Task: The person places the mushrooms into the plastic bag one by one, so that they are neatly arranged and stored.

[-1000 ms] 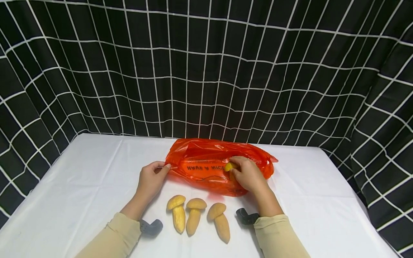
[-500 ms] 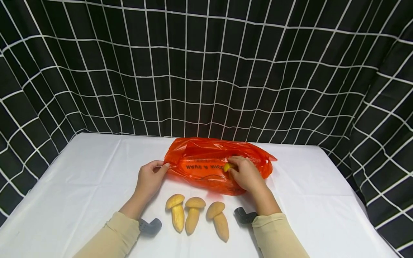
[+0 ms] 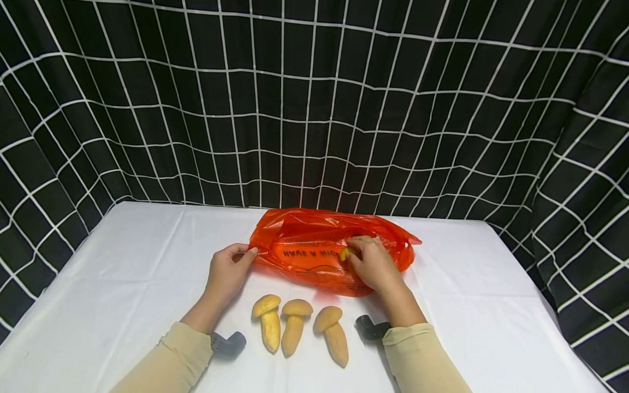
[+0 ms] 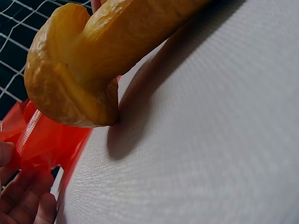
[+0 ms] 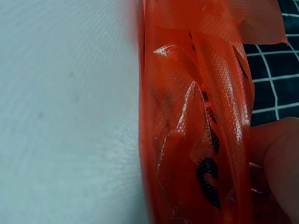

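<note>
three loose mushrooms (image 3: 295, 327) lie in a row on the white bench (image 3: 123, 284), near edge, between my two sleeves. a fourth one, yellow mushroom (image 3: 345, 254), sits in my right hand (image 3: 374, 267), that grip curled round it at the mouth of the orange bag (image 3: 314, 245). since a second ago it has crept slightly further toward the opening, hand barely shifted, so i judge the drop-in is close but not done. left hand (image 3: 228, 272) keeps pinching the bag's left edge, holding it taut. count: one bag, four mushrooms total, two hands, two dark wrist mounts (image 3: 228, 344). left wrist view shows one mushroom cap (image 4: 70, 79) up close just beside the bag; right wrist view mostly bag plastic (image 5: 196, 121).
</note>
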Motion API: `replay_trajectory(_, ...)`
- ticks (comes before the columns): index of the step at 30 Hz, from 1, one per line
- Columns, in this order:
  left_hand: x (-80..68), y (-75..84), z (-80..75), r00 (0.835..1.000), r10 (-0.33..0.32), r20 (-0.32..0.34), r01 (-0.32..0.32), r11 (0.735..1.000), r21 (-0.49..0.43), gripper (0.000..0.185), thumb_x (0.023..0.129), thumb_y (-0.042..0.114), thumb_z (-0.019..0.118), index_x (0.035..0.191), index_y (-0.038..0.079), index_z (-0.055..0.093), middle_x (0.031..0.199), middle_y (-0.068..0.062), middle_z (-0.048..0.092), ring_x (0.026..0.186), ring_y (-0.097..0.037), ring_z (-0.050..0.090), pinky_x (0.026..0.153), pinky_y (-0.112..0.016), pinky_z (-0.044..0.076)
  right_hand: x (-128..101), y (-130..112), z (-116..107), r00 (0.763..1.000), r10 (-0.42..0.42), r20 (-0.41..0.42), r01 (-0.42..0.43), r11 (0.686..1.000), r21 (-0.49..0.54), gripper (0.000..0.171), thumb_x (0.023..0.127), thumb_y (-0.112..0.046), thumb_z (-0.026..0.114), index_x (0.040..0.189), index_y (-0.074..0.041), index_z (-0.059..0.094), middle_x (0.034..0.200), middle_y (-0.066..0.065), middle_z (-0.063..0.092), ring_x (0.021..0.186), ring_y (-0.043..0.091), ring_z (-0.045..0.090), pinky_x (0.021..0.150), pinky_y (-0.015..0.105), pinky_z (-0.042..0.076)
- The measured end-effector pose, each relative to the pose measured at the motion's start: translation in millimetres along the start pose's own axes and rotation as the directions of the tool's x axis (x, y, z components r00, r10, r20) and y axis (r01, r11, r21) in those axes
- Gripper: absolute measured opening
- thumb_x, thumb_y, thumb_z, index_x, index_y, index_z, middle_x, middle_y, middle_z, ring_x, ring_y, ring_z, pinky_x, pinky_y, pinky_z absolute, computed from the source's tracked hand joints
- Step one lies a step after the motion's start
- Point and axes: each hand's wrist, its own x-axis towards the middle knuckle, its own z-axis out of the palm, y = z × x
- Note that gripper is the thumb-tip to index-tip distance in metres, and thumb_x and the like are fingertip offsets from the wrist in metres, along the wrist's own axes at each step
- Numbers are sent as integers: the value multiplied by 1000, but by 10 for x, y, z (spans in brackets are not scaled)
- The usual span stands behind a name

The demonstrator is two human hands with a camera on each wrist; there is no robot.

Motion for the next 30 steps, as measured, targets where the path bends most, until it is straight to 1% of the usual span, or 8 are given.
replay_trajectory(3, 0, 0, 4, 1000, 10, -3, -10, 1000, 4, 25, 94, 25, 66, 101, 3, 73, 97, -11, 73, 92, -23, 64, 90, -36, 53, -3, 8, -1, 1000, 7, -6, -7, 1000, 5, 36, 89, -10, 66, 123, 2, 66, 124, 20, 65, 125, 39, 54, 117, 57, 23)
replay_trajectory(7, -6, 6, 5, 1000, 28, -7, -27, 1000, 10, 23, 94, 23, 66, 101, 2, 73, 95, -11, 73, 89, -22, 65, 85, -31, 53, -6, 21, 4, 1000, 27, -8, -27, 999, 20, 35, 89, -8, 66, 123, 2, 66, 124, 20, 66, 126, 39, 54, 118, 57, 20)
replay_trajectory(10, -6, 5, 4, 1000, 25, -9, -25, 1000, 16, 23, 94, 23, 66, 100, 3, 73, 95, -11, 73, 88, -21, 64, 82, -27, 52, -7, 25, 9, 999, 46, -3, -46, 998, 32, 35, 89, -8, 66, 123, 1, 66, 125, 20, 65, 127, 39, 53, 118, 57, 19)
replay_trajectory(15, -4, -7, -1, 1000, 24, -8, -24, 1000, 13, 23, 94, 24, 67, 100, 3, 73, 94, -11, 73, 86, -21, 64, 81, -27, 52, -11, 29, 17, 998, 60, 2, -60, 997, 43, 36, 90, -8, 66, 124, 1, 66, 127, 20, 64, 128, 39, 53, 118, 57, 18)
replay_trajectory(20, 0, -4, -6, 1000, 24, -4, -24, 1000, 12, 24, 94, 25, 66, 100, 3, 73, 93, -11, 73, 85, -21, 63, 79, -23, 51, -10, 23, 13, 998, 63, 4, -63, 997, 41, 36, 90, -9, 66, 124, 1, 66, 127, 20, 64, 128, 39, 52, 118, 57, 19)
replay_trajectory(25, 4, 8, -2, 1000, 22, 1, -22, 1000, 0, 24, 93, 25, 66, 100, 2, 73, 92, -11, 73, 84, -20, 63, 76, -19, 50, -12, 23, 9, 996, 88, 20, -89, 995, 37, 37, 91, -11, 66, 126, -1, 65, 129, 18, 63, 129, 39, 50, 118, 55, 19)
replay_trajectory(28, 2, 7, 0, 1000, 21, 2, -21, 1000, 2, 25, 93, 25, 67, 100, 2, 73, 93, -11, 73, 85, -20, 63, 77, -20, 51, -14, 24, 8, 995, 97, 28, -98, 994, 38, 37, 92, -12, 65, 128, -2, 64, 130, 18, 63, 130, 39, 50, 118, 54, 23)
replay_trajectory(30, -4, 1, 1, 1000, 17, 4, -17, 1000, 11, 25, 94, 26, 66, 101, 3, 73, 94, -11, 73, 86, -21, 64, 79, -23, 53, -17, 22, 9, 994, 102, 34, -103, 994, 38, 38, 92, -13, 65, 128, -2, 64, 131, 18, 62, 130, 40, 50, 116, 55, 26)
